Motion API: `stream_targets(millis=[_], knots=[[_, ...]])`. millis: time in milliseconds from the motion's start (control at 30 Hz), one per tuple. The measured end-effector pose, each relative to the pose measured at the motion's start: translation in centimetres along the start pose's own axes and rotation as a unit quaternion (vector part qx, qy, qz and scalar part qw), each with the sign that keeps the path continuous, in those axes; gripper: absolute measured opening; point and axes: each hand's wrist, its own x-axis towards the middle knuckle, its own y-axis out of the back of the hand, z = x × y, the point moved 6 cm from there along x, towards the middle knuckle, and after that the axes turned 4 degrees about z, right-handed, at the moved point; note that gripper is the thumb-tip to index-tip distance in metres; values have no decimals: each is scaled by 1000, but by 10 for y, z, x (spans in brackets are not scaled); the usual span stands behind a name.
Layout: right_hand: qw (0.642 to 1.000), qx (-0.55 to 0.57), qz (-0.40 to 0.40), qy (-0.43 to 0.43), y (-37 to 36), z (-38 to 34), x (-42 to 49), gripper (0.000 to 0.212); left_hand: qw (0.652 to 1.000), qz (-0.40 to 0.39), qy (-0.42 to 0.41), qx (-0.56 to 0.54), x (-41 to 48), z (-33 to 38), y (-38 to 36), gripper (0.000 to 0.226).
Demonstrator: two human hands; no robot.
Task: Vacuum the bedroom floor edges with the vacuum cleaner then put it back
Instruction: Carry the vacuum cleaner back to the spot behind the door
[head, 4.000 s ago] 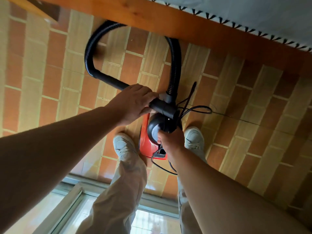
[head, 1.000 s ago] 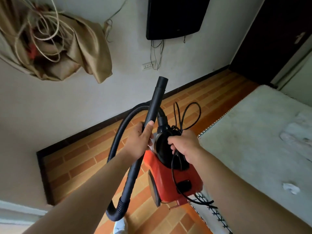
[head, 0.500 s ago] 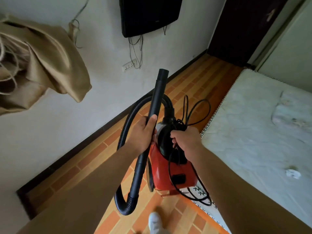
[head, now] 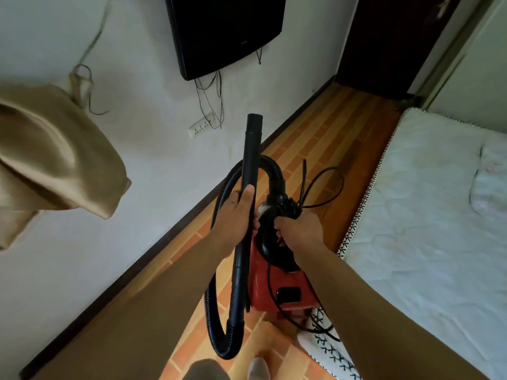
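1. The red vacuum cleaner [head: 277,286] is held up in front of the person, over the strip of floor [head: 329,127] between the white wall and the bed [head: 425,229].
2. The black handle on top of the vacuum cleaner is grasped by the right hand [head: 299,231]; its fingers are curled round the handle, and coils of the power cord [head: 323,185] are gathered in the same grip.
3. Loops of the power cord are seen standing up beyond the right hand, and another length hangs down past the rear of the red body.
4. The rigid black tube [head: 251,160] is grasped by the left hand [head: 236,215], with the fingers wrapped round it and the thumb laid along it; the open end of the tube is pointed upward.
5. The ribbed hose [head: 212,319] is looped down from the lower end of the tube, then up behind the left hand and over to the front of the vacuum cleaner.
6. A dark television [head: 225,31] is mounted on the wall, with thin cables hanging below it beside a white socket strip [head: 201,128].
7. A beige cloth [head: 55,160] is seen hanging at the left.
8. A dark door [head: 384,42] is seen at the far end of the floor.
9. A light shoe [head: 259,368] is partly visible at the bottom edge.
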Motion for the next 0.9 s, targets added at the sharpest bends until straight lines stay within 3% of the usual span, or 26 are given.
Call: stream_targets(millis=[167, 267, 633, 900], knots=[[1000, 10, 10, 2, -16, -30, 45, 3, 999, -31, -6, 16, 67, 17, -7, 56], [999, 6, 30, -8, -31, -43, 81, 7, 999, -50, -2, 2, 113, 25, -10, 48], [990, -9, 121, -67, -77, -94, 212, 18, 987, -144, 66, -18, 312, 23, -29, 54], [984, -12, 162, -77, -88, -115, 278, 21, 981, -179, 68, 6, 397, 43, -59, 53]])
